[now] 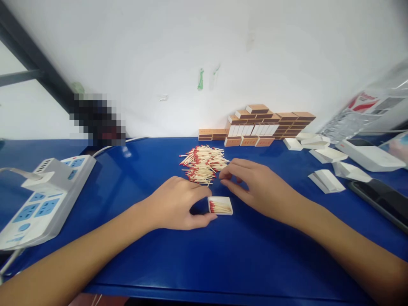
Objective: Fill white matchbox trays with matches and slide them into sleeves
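My left hand (178, 204) holds a small white matchbox tray (230, 211) at its left end, with the thumb and fingers on either side. Inside the tray lie several matches (219, 207), their red heads to the left. My right hand (255, 182) hovers at the right edge of a loose heap of matches (204, 163). Its thumb and forefinger curl together into a pinch, tips almost meeting; whether a match is between them cannot be made out.
Stacked matchboxes (255, 119) stand against the white wall. On the right are empty white trays (327, 180), a white box (371, 155), a dark phone (382, 202) and a clear plastic bottle (347, 119). A power strip (68, 195) with a plugged-in charger lies at left.
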`<state>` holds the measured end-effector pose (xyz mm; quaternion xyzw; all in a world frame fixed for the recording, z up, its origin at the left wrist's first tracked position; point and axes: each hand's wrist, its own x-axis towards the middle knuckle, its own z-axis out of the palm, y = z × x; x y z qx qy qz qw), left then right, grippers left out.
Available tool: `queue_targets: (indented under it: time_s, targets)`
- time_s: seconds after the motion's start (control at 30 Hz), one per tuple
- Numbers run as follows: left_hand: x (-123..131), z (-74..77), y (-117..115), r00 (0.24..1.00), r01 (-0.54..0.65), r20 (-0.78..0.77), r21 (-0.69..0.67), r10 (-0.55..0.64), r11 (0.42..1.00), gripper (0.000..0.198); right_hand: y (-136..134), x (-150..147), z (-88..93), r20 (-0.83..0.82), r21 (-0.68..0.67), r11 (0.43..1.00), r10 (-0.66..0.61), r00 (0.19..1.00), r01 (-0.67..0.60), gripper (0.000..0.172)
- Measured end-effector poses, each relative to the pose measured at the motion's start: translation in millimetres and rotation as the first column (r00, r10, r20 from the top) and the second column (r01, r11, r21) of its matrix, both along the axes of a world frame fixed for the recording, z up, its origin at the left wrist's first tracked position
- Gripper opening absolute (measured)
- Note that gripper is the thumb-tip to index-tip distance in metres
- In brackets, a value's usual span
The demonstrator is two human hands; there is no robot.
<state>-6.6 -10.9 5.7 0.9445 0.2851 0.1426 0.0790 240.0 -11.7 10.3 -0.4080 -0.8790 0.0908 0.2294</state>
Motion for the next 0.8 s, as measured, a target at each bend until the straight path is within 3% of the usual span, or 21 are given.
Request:
queue_targets:
  time_s: [0.13, 0.27, 0.43, 0.6, 0.8]
  targets:
    - [0, -0.4, -1, 1.000, 0.025, -0.003, 0.015, -0.025, 1.000, 0.029, 6, -2, -6.7, -0.020, -0.042, 0.999, -0.017, 1.000, 0.016, 0.008]
    - [0, -1.8, 1, 0.999, -0.032, -0.010, 0.057, 0.033, 0.998, 0.033, 11, -3, -13.2, -0.014, -0.054, 0.996, -0.076, 0.997, 0.075, 0.007]
    - [0, -2.2, 1, 0.984, -0.163, 0.092, 0.165, 0.149, 0.973, 0.036, 12, 6, 1.9, -0.120, 0.010, 0.989, -0.143, 0.982, 0.145, 0.018]
    - [1, -3.0, 1, 0.985, -0.173, 0.053, 0.134, 0.167, 0.976, 0.034, 0, 10, 23.1, -0.085, -0.210, 0.976, 0.035, 0.996, -0.052, 0.018]
    - [1, -2.7, 1, 0.994, -0.112, 0.017, 0.079, 0.111, 0.991, 0.034, -5, 4, 9.7, 0.023, -0.222, 0.968, 0.122, 0.992, -0.114, 0.013]
